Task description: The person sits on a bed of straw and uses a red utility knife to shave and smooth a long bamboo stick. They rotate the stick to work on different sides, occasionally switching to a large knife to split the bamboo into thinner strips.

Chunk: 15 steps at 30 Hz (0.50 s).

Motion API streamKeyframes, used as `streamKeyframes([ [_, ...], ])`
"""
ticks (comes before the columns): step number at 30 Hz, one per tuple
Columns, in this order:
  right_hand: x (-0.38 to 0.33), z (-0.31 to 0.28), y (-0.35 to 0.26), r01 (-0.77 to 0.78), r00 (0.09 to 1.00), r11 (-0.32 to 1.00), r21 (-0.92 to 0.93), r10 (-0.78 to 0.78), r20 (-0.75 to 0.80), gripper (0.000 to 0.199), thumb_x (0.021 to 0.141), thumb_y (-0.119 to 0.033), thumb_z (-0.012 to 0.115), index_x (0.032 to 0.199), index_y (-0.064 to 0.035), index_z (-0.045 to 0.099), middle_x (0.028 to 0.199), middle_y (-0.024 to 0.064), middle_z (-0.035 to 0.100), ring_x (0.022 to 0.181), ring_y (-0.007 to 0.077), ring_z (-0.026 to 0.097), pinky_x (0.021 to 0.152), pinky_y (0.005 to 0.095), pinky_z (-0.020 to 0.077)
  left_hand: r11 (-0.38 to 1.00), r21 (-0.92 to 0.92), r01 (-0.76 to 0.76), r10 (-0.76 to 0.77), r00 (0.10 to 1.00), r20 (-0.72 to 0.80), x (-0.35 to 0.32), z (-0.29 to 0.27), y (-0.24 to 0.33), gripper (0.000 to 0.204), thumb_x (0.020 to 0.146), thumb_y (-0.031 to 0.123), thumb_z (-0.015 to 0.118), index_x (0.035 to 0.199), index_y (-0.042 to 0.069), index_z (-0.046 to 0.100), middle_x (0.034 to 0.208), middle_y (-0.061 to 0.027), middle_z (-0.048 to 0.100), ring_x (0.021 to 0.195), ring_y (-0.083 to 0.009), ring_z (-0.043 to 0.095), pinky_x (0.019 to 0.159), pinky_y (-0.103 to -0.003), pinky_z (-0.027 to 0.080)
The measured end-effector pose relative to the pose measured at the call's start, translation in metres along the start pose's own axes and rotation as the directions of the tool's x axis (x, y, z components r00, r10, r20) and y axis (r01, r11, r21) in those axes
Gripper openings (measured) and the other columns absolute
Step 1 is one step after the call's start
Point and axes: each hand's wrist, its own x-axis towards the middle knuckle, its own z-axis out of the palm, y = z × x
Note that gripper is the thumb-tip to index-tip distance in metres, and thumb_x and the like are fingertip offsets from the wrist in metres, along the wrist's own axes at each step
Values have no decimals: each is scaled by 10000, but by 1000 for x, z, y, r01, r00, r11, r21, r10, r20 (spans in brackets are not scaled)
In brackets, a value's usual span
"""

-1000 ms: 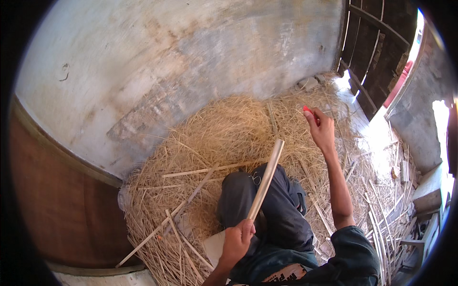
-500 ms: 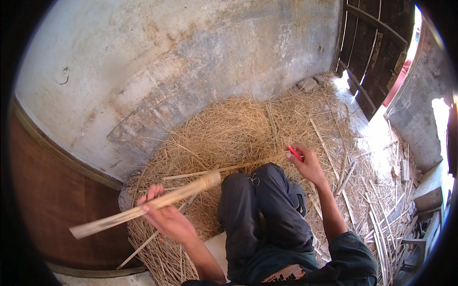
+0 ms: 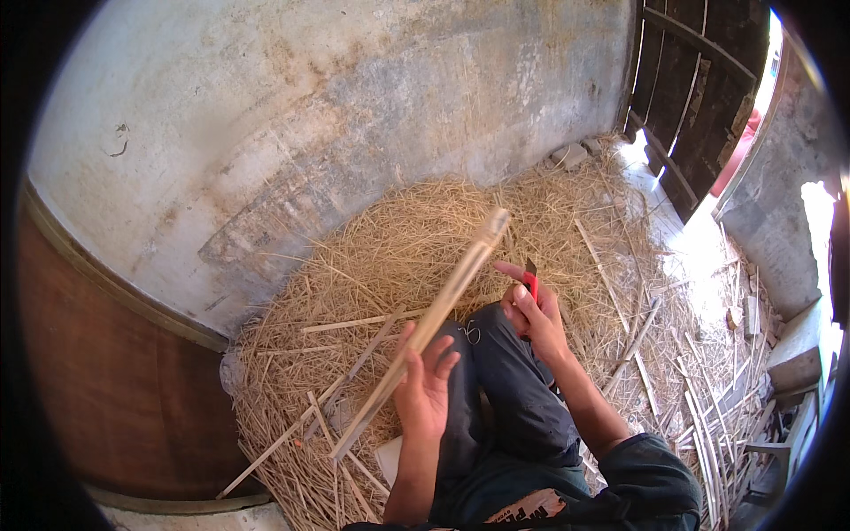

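My left hand holds a long pale bamboo strip near its middle, with the fingers loosely wrapped. The strip runs slantwise from low on the left up to the right, over my knee. My right hand is closed on a small red-handled knife, its blade pointing up, just right of the strip and not touching it. Both hands hover above my bent leg in dark trousers.
A thick pile of straw-like shavings covers the floor against a stained plaster wall. Loose bamboo strips lie on the pile and more splints lie at the right. A dark wooden gate stands at the upper right.
The strip swung from lying out to the left to slanting up toward the right. My right hand with the knife drew in from the far pile to above my knee.
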Motion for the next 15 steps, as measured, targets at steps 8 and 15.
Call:
streamKeyframes([
  [8,9,12,-13,-21,991,986,168,42,-125,370,1101,-341,575,1237,-4,645,693,-41,516,511,30,363,481,235,266,902,431,-19,-111,955,275,-9,9,-3,652,1080,312,621,1584,-2,353,1443,-202,571,1198,-285,665,971,-414,617],
  [15,23,-7,-39,69,975,976,207,-21,-222,353,1102,-345,572,1179,-9,651,670,-61,459,514,34,343,487,237,241,846,473,246,-422,852,311,5,-64,19,797,1072,583,493,1585,-12,361,1307,-220,667,1014,-316,753,853,-428,649],
])
